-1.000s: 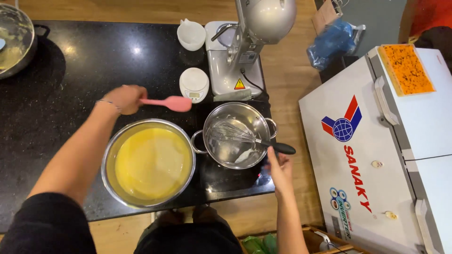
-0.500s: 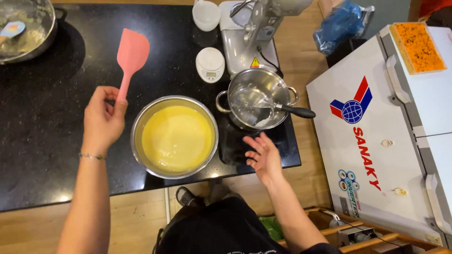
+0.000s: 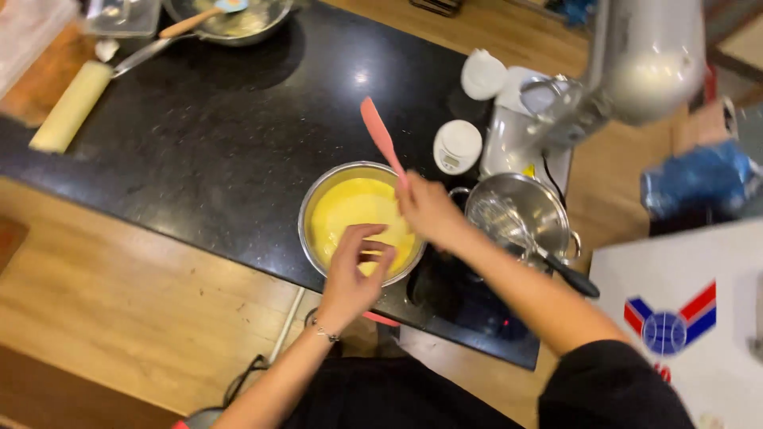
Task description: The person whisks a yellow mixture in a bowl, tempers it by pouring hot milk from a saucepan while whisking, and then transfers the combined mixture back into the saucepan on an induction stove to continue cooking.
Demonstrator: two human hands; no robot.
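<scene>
Passed from left to right hand [image 3: 429, 210], pink spatula [image 3: 381, 139] points up-left; fingers clamped on handle.

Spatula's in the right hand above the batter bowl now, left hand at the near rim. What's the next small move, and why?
Probably lower the pink spatula into the yellow batter. The right hand holds it blade-up above the steel bowl, not touching the batter, while the left hand sits at the near rim, placed to steady the bowl.
</scene>
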